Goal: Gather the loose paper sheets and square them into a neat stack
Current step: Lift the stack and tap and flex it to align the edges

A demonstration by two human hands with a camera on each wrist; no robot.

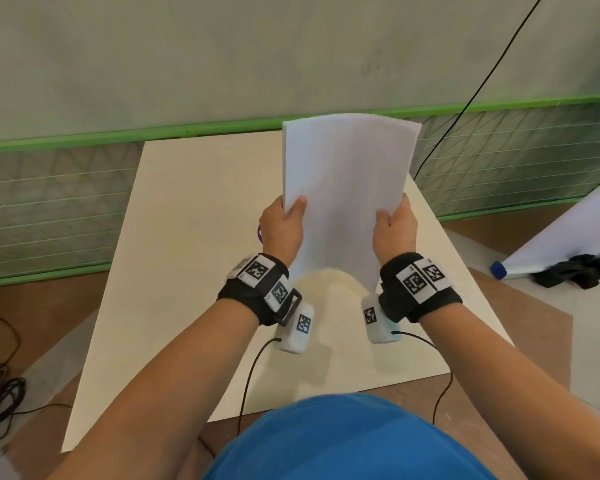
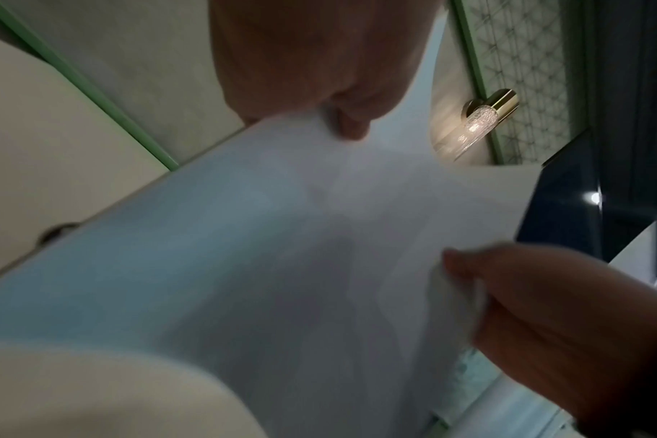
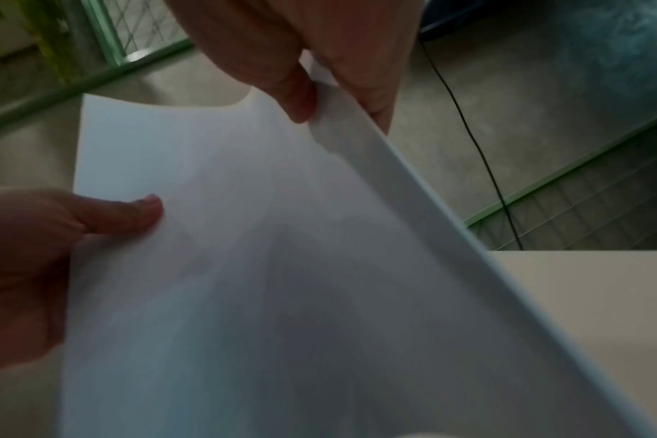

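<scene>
The left hand [image 1: 280, 227] and the right hand [image 1: 395, 226] are each gripping one long side of the paper stack [image 1: 347, 188], thumbs lying on the near face and fingers curled behind it. Both hands are therefore closed on the sheets; neither is free. The stack is being held upright above the tabletop [image 1: 187, 258], roughly over its middle, with the lower edge bowing toward the person and appearing to hang clear of the tabletop, though contact at that edge cannot be confirmed. The upper part of the stack is curving slightly away toward the far edge of the tabletop.

In the left wrist view the left thumb is pressing on the paper stack [image 2: 319, 237]; in the right wrist view the sheet edges along the right side of the paper stack [image 3: 244, 266] are showing as one fairly even band.

Judgement: no loose sheets are lying on the tabletop, so gathering is looking complete and the squaring step is in hand. The top corners are looking close to flush, but the bow is suggesting the sheets are not yet settled.

The next move is likely calling for loosening both grips a little, dropping the lower edge onto the tabletop to tap the sheets level, then turning the stack to tap a long side.
</scene>
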